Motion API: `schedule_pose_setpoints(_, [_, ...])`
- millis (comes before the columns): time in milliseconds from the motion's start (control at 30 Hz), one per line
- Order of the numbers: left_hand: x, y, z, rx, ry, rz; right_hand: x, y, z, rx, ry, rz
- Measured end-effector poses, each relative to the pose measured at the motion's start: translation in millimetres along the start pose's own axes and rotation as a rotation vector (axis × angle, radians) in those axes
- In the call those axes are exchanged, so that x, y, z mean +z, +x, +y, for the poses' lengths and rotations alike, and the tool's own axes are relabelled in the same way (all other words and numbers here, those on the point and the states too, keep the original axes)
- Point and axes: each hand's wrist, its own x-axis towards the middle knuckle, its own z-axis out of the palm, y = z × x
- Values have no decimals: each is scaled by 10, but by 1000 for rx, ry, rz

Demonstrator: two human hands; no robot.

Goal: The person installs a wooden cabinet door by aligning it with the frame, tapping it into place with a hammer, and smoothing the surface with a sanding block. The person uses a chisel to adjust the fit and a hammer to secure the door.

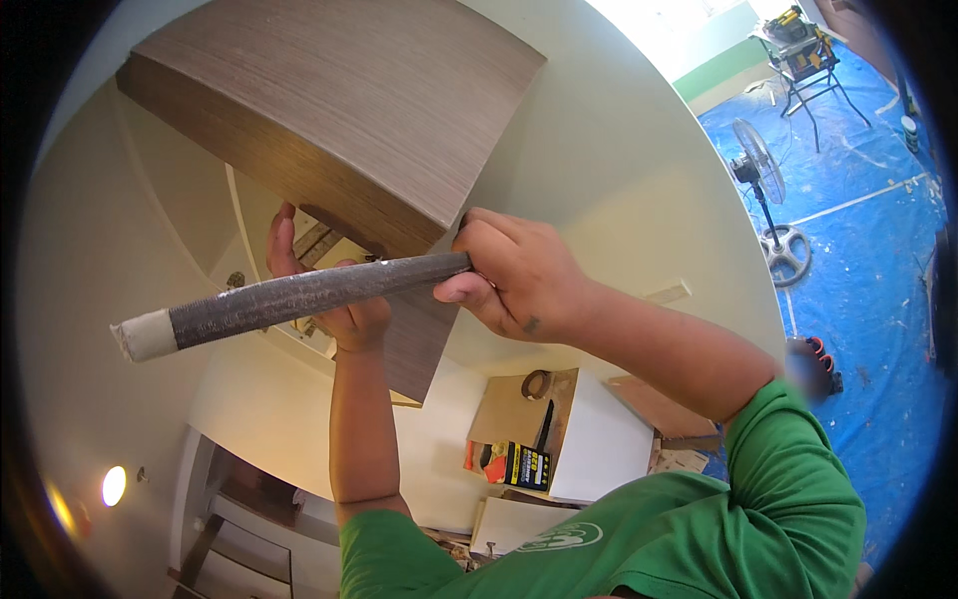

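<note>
My right hand point(519, 275) is closed round the narrow end of a long dark grey file point(319, 292). The file points left across the view, and its far end is wrapped in whitish tape. Above it is a wood-grain cabinet box point(339, 90) with a brown edge and a curved cut in its lower side. Behind the file, my left hand point(349, 314) reaches up to the box's underside. One finger stretches up to the brown edge beside the cut, and the file hides part of this hand. A brownish strip point(317, 242) shows inside the opening by those fingers.
Below stands a white box-like unit point(609, 439) with a roll of tape point(536, 384) and a black and yellow package point(527, 466) by it. To the right, blue sheeting point(848, 230) covers the floor under a standing fan point(758, 165) and a folding work stand point(803, 65). A lamp point(114, 486) glows lower left.
</note>
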Motion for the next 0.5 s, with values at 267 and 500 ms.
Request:
schedule_pose_setpoints(267, [59, -25, 6, -28, -119, 47, -21, 31, 132, -33, -86, 125])
schedule_pose_setpoints(500, [36, 6, -33, 23, -53, 36, -20, -93, 475, 216, 108, 211])
